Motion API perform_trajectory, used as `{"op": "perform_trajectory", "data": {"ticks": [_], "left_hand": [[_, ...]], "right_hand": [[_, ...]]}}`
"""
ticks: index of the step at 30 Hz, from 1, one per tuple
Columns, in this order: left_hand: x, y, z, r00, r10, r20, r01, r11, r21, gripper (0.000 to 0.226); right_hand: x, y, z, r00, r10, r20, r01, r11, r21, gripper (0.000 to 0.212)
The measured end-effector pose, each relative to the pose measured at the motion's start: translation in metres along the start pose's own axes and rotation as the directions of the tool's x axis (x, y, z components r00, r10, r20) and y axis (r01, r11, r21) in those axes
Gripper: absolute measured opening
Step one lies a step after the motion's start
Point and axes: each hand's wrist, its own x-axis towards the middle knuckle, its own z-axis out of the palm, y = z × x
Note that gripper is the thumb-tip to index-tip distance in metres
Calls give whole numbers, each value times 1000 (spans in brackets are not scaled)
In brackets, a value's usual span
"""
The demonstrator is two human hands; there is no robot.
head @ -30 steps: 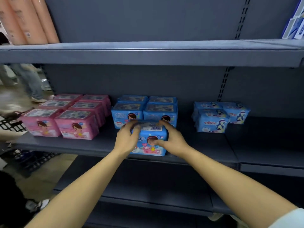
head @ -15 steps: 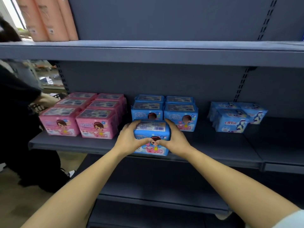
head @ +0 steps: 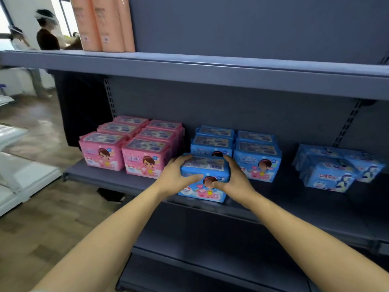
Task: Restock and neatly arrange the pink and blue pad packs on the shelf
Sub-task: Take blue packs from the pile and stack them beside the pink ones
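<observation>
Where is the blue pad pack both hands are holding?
Head view, centre: the blue plastic-wrapped pad pack stands at the front edge of the grey shelf, held between left hand and right hand, before the stocked blue packs.

The left hand (head: 174, 178) and right hand (head: 235, 180) cover both ends of the front blue pack (head: 205, 165); the right thumb hides part of its printed face. That pack screens most of the rear blue pack (head: 211, 142). Label text is too blurred to read. Upper left, the orange rolls (head: 101, 24) are cut by the top edge; a bystander (head: 47, 32) is smeared.
</observation>
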Motion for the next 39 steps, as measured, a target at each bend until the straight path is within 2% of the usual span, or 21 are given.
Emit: {"op": "perform_trajectory", "data": {"ticks": [3, 4, 8, 12, 18, 22, 25, 29, 34, 39], "left_hand": [[6, 3, -5, 993, -98, -68, 75, 955, -288, 36], [9, 3, -7, 990, -116, -78, 83, 939, -334, 30], [18, -5, -8, 997, -62, -51, 45, 957, -286, 33], [29, -12, -10, 994, -98, -53, 78, 953, -293, 50], [34, -11, -6, 993, -115, -19, 100, 921, -377, 62], [37, -5, -3, 996, -88, -21, 72, 912, -404, 49], [41, -3, -3, 998, -59, -17, 48, 931, -361, 44], [49, -2, -2, 998, -56, -4, 51, 933, -355, 36], [55, -5, 2, 998, -69, 2, 65, 932, -358, 50], [62, -8, 3, 998, -55, 17, 57, 937, -345, 45]], "right_hand": [[3, -1, 7, 1000, 22, -14, -23, 999, -30, 94], [5, -1, 9, 999, 30, -27, -31, 999, -35, 94], [8, -6, 13, 996, 57, -63, -62, 995, -83, 95], [10, -9, 20, 991, 82, -107, -94, 990, -109, 96], [12, -16, 18, 982, 101, -157, -120, 986, -113, 83], [13, -19, 12, 973, 162, -164, -180, 978, -106, 88], [15, -19, 8, 968, 179, -175, -204, 969, -140, 85], [22, -16, 10, 958, 227, -176, -253, 957, -145, 98], [27, -15, 9, 953, 248, -176, -273, 953, -133, 100], [32, -14, 8, 956, 239, -168, -269, 945, -185, 94]]}}
